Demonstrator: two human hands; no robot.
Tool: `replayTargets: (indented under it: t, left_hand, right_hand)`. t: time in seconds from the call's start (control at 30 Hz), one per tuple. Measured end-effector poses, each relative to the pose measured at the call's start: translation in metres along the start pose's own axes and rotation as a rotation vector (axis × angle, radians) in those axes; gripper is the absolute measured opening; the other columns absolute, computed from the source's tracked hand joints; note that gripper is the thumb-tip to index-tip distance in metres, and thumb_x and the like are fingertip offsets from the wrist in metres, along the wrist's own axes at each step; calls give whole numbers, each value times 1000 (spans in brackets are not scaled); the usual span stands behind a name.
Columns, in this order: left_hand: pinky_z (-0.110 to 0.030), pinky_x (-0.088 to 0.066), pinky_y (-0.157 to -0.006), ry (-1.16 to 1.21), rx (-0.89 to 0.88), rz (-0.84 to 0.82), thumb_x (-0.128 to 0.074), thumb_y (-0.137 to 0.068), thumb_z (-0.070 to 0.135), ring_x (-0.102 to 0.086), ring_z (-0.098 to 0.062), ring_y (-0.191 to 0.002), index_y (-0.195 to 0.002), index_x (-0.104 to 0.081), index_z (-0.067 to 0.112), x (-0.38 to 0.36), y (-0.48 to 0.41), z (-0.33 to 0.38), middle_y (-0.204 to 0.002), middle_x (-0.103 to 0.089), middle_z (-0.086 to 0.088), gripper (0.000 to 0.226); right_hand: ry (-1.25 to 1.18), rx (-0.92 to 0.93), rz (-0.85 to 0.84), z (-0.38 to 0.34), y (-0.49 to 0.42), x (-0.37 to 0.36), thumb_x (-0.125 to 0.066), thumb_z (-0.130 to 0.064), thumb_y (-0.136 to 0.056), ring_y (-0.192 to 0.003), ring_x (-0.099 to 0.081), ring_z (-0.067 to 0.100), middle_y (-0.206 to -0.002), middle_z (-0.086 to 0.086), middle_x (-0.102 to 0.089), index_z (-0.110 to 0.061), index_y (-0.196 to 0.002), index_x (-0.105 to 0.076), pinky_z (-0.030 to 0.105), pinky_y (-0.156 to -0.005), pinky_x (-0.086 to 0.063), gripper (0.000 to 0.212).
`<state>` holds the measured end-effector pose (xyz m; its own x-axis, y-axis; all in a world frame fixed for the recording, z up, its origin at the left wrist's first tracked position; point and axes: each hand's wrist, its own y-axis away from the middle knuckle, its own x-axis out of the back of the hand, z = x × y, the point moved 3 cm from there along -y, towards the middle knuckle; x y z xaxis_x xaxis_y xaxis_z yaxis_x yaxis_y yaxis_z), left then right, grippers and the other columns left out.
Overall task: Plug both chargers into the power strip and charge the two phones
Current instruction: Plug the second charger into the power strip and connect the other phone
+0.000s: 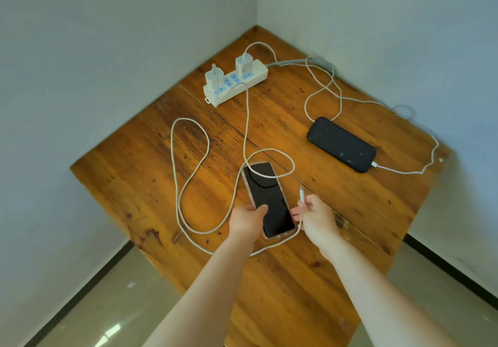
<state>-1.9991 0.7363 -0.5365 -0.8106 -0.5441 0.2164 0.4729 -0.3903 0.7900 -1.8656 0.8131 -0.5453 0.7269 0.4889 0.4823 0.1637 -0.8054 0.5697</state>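
Observation:
A white power strip lies at the back of the wooden table, with two white chargers standing in its sockets. A black phone rests at the right, a white cable plugged into its near end. My left hand grips a phone in a pink case, dark screen up. My right hand pinches the free plug end of the second white cable just right of that phone. The cable loops over the phone's top and around its near end.
Grey walls enclose the table's back corner on both sides. The strip's grey lead runs right toward the wall. A wide loop of cable lies left of the pink phone. Tiled floor shows below the table's front edges.

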Motion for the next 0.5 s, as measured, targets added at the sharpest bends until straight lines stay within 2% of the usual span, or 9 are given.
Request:
replayTargets:
  t: [0.07, 0.1, 0.17, 0.2, 0.23, 0.33, 0.43, 0.5]
  left_hand:
    - [-39, -56, -85, 19, 29, -25, -65, -88, 24, -67, -27, -92, -103, -67, 5, 5, 1, -7, -102, -71, -14, 24]
    - [-39, -57, -81, 39, 41, -47, -67, -87, 22, -68, -27, -91, -98, -68, 6, 10, 3, -10, -99, -71, -12, 20]
    - [-31, -59, -65, 98, 65, -97, -69, -85, 17, -70, -23, -82, -87, -66, 10, 22, 11, -9, -91, -72, -10, 8]
    - [-28, -57, -59, 123, 82, -114, -70, -84, 16, -70, -22, -80, -88, -65, 9, 30, 15, -8, -90, -72, -9, 9]
    - [-27, -56, -56, 144, 102, -123, -71, -83, 16, -70, -21, -80, -92, -65, 7, 39, 17, -8, -92, -72, -10, 13]
    - [-31, -58, -62, 208, 190, -153, -73, -81, 13, -71, -24, -80, -101, -64, 1, 66, 30, -1, -93, -71, -15, 25]
    - [-26, -56, -47, 321, 266, -177, -72, -81, 8, -62, -11, -44, -91, -62, 0, 87, 38, 7, -52, -60, -6, 16]
    - [-24, -55, -43, 392, 282, -185, -70, -82, 6, -52, -8, -36, -84, -58, 1, 102, 43, 15, -39, -48, -2, 14]
  right_hand:
    - [-31, -26, -61, 4, 12, 0, -44, -21, -98, -85, -63, 11, -100, 0, -65, -18, -112, -51, 34, -79, -55, 16]
    - [-38, -31, -67, 5, 19, 0, -44, -21, -98, -85, -63, 10, -99, -1, -66, -18, -113, -52, 36, -81, -55, 17]
    - [-73, -38, -52, 3, 33, 1, -46, -21, -97, -82, -65, 9, -94, -3, -67, -17, -114, -54, 33, -77, -56, 18]
    - [-98, -42, -42, 0, 40, 1, -48, -21, -97, -81, -66, 9, -91, -3, -67, -17, -114, -55, 30, -74, -56, 19]
    - [-118, -41, -35, -4, 48, 0, -49, -22, -96, -79, -67, 10, -89, -2, -68, -16, -114, -57, 27, -71, -56, 20]
    - [-173, -29, -4, -20, 74, 1, -54, -23, -94, -74, -68, 14, -84, 1, -69, -16, -110, -62, 23, -63, -56, 19]
    - [-233, 2, 21, -35, 97, 1, -55, -23, -93, -66, -65, 14, -76, 4, -68, -14, -104, -68, 20, -56, -54, 19]
    - [-242, 23, 38, -49, 114, -1, -55, -26, -93, -61, -62, 12, -72, 4, -67, -15, -101, -70, 16, -52, -50, 20]
